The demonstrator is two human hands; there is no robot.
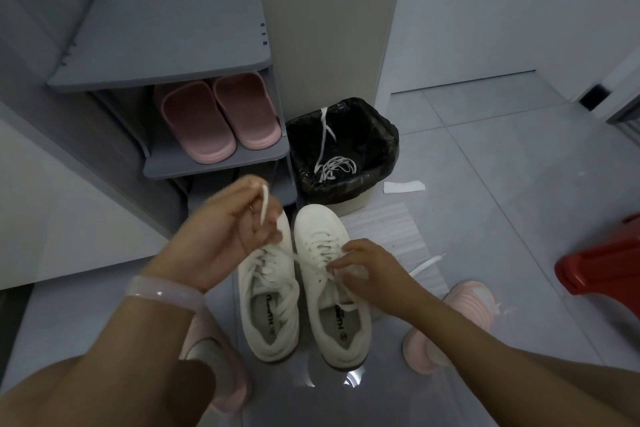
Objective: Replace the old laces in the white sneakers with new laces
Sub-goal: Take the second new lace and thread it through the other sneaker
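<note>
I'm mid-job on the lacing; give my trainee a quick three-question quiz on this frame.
1. True or false: the black-lined waste bin holds loose white old laces.
2. What does the left hand pinch? A) a pink slipper B) a white flat lace end C) a paper scrap
3. Fill in: the right hand works on the laces of the ___ white leather sneaker of the pair.

Key: 1 true; 2 B; 3 right.
</note>
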